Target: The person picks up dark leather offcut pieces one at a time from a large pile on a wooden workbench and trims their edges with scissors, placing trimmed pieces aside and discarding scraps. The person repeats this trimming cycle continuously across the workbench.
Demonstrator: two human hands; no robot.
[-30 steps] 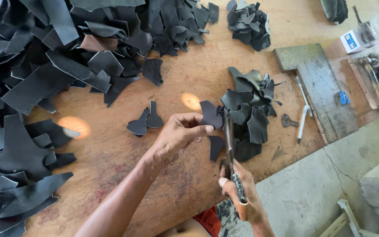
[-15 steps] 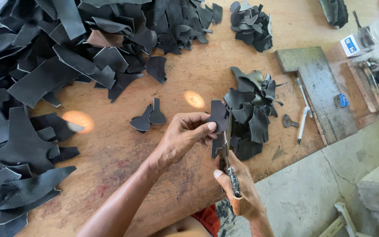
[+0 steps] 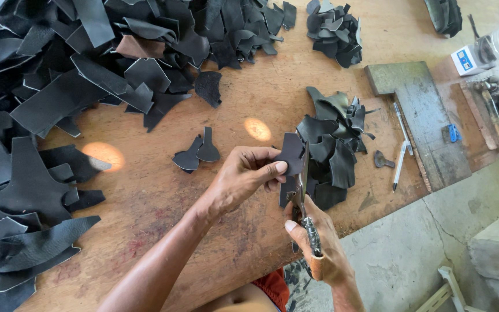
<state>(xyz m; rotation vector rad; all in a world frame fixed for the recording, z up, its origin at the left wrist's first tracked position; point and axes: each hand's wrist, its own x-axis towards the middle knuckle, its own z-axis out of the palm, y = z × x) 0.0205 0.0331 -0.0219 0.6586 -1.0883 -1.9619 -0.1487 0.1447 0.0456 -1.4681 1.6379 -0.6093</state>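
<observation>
My left hand (image 3: 244, 176) pinches a dark leather piece (image 3: 290, 156) above the wooden table (image 3: 249, 98), thumb on its face. My right hand (image 3: 319, 248) grips a pair of scissors (image 3: 302, 190) by the handles, blades pointing up along the right edge of that piece. Just beyond lies a small heap of cut black leather pieces (image 3: 333, 144). Two cut pieces (image 3: 197, 151) lie flat to the left of my left hand.
A big spread of black leather offcuts (image 3: 59, 104) covers the left and far side. Another small heap (image 3: 333, 29) sits at the back. A grey board (image 3: 423, 115), two pens (image 3: 399, 150) and tools (image 3: 492, 104) lie right. The table edge drops to a concrete floor (image 3: 434, 254).
My left hand lifted a leather piece from the pile edge and brought it upright; the scissors in my right hand rose to meet its edge.
</observation>
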